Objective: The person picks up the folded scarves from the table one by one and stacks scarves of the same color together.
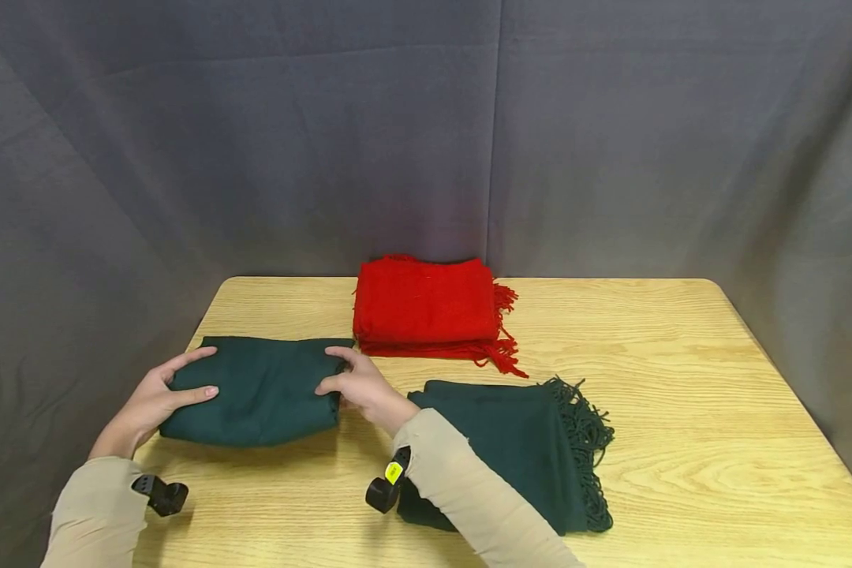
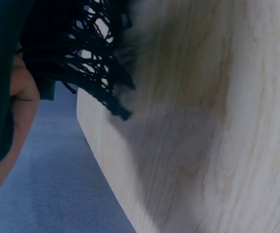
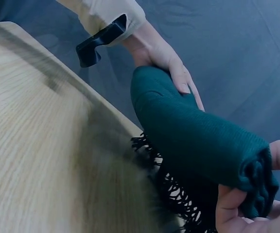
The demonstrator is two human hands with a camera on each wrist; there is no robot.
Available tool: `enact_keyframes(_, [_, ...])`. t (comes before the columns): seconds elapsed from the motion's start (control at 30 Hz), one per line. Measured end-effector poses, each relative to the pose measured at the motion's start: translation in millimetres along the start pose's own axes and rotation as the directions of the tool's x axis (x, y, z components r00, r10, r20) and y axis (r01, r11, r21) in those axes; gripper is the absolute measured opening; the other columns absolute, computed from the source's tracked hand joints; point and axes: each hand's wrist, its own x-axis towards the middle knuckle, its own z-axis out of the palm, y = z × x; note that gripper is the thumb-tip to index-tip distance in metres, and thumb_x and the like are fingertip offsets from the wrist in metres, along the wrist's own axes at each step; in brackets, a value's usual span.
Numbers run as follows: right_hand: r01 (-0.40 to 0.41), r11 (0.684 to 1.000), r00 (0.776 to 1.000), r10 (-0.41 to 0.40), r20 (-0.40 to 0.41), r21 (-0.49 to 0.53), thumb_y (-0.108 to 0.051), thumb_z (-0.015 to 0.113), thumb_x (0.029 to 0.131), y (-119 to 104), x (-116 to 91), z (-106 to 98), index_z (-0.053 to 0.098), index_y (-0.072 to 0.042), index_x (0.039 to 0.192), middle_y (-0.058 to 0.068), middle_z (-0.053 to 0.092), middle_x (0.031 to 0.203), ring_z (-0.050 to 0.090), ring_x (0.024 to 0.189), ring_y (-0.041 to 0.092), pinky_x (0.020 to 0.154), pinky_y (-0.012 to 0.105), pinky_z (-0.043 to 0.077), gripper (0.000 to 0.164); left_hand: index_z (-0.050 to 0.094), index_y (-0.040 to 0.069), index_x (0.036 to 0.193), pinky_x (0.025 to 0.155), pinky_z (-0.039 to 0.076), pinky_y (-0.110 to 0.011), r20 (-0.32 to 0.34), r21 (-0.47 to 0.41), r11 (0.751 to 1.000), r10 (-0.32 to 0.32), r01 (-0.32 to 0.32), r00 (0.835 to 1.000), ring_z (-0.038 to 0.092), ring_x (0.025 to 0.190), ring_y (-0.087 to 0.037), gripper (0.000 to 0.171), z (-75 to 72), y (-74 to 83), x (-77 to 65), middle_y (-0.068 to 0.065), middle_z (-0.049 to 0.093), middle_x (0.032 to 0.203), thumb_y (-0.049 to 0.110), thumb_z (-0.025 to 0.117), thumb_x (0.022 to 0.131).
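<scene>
Both hands hold a folded dark green scarf (image 1: 255, 390) (image 3: 198, 138) a little above the left part of the table. The left hand (image 1: 159, 398) (image 3: 162, 53) grips its left end, thumb on top and some fingers hidden beneath. At the opposite end, the right hand (image 1: 362, 386) pinches the layers, its fingers (image 3: 232, 208) around the rolled-looking edge. Black-green fringe (image 2: 91, 63) hangs from the underside in both wrist views. Under the right forearm lies a second folded dark green scarf (image 1: 500, 442), partly covered by the sleeve.
A folded red scarf (image 1: 426, 304) with fringe on its right side lies at the table's back edge, just beyond the right hand. The wooden table (image 1: 696, 410) extends to the right. Grey curtains (image 1: 397, 142) stand behind and at both sides.
</scene>
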Motion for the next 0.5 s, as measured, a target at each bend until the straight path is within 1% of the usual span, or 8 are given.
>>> enact_keyframes(0.07, [0.010, 1.000, 1.000, -0.010, 0.003, 0.002, 0.012, 0.061, 0.072, -2.0, -0.6, -0.7, 0.046, -0.007, 0.132, 0.004, 0.045, 0.077, 0.041, 0.056, 0.013, 0.048, 0.023, 0.040, 0.065, 0.036, 0.015, 0.140, 0.098, 0.012, -0.063, -0.002, 0.002, 1.000, -0.003, 0.003, 1.000, 0.009, 0.130, -0.044, 0.067, -0.4, 1.9, -0.8, -0.025, 0.011, 0.146, 0.015, 0.068, 0.082])
enact_keyframes(0.17, [0.026, 1.000, 1.000, -0.026, -0.002, -0.004, 0.012, 0.061, 0.072, -6.2, -2.0, -3.0, 0.047, -0.006, 0.131, 0.004, 0.043, 0.071, 0.037, 0.052, 0.014, 0.045, 0.022, 0.037, 0.063, 0.036, 0.016, 0.140, 0.099, 0.010, -0.063, -0.004, -0.005, 1.000, 0.004, -0.004, 1.000, 0.007, 0.131, -0.044, 0.067, -0.8, 5.7, -1.6, -0.025, 0.010, 0.147, 0.014, 0.068, 0.082])
enact_keyframes(0.3, [0.034, 0.999, 0.999, -0.034, 0.005, -0.035, 0.009, 0.062, 0.073, -11.7, -4.5, -5.8, 0.047, -0.006, 0.131, 0.005, 0.045, 0.079, 0.039, 0.054, 0.015, 0.045, 0.021, 0.038, 0.062, 0.035, 0.016, 0.141, 0.099, 0.010, -0.063, -0.005, -0.016, 1.000, 0.009, -0.009, 1.000, 0.005, 0.131, -0.044, 0.068, -0.9, 10.5, -3.1, -0.025, 0.009, 0.147, 0.012, 0.068, 0.082])
enact_keyframes(0.37, [0.029, 0.999, 1.000, -0.029, 0.011, -0.041, 0.008, 0.063, 0.073, -13.9, -6.0, -6.5, 0.047, -0.006, 0.131, 0.005, 0.047, 0.082, 0.040, 0.055, 0.015, 0.045, 0.021, 0.038, 0.062, 0.035, 0.016, 0.141, 0.099, 0.011, -0.062, -0.003, -0.012, 1.000, 0.012, -0.012, 1.000, 0.007, 0.131, -0.044, 0.068, -0.8, 12.3, -3.8, -0.025, 0.009, 0.147, 0.012, 0.067, 0.082])
enact_keyframes(0.4, [0.027, 0.999, 1.000, -0.027, 0.015, -0.043, 0.008, 0.063, 0.073, -14.7, -6.7, -6.7, 0.047, -0.006, 0.131, 0.006, 0.047, 0.082, 0.041, 0.055, 0.015, 0.045, 0.020, 0.038, 0.062, 0.035, 0.015, 0.141, 0.099, 0.014, -0.061, -0.004, -0.001, 1.000, 0.011, -0.011, 1.000, 0.009, 0.131, -0.043, 0.067, -0.7, 13.4, -4.3, -0.024, 0.011, 0.147, 0.013, 0.067, 0.082])
enact_keyframes(0.43, [0.026, 0.999, 1.000, -0.025, 0.017, -0.046, 0.008, 0.063, 0.073, -15.4, -7.4, -6.9, 0.047, -0.006, 0.131, 0.006, 0.047, 0.079, 0.040, 0.054, 0.015, 0.044, 0.020, 0.038, 0.062, 0.035, 0.016, 0.141, 0.100, 0.018, -0.055, -0.006, 0.019, 1.000, 0.010, -0.010, 1.000, 0.013, 0.131, -0.040, 0.067, -0.6, 14.5, -4.9, -0.023, 0.013, 0.147, 0.014, 0.067, 0.083])
enact_keyframes(0.5, [0.026, 0.999, 0.999, -0.026, 0.019, -0.045, 0.009, 0.063, 0.073, -17.0, -8.8, -7.1, 0.047, -0.006, 0.131, 0.006, 0.047, 0.077, 0.039, 0.052, 0.015, 0.043, 0.020, 0.037, 0.062, 0.035, 0.016, 0.141, 0.099, 0.029, -0.040, -0.008, 0.051, 0.999, 0.014, -0.013, 1.000, 0.027, 0.127, -0.027, 0.066, -0.3, 16.2, -5.6, -0.019, 0.020, 0.145, 0.016, 0.067, 0.083])
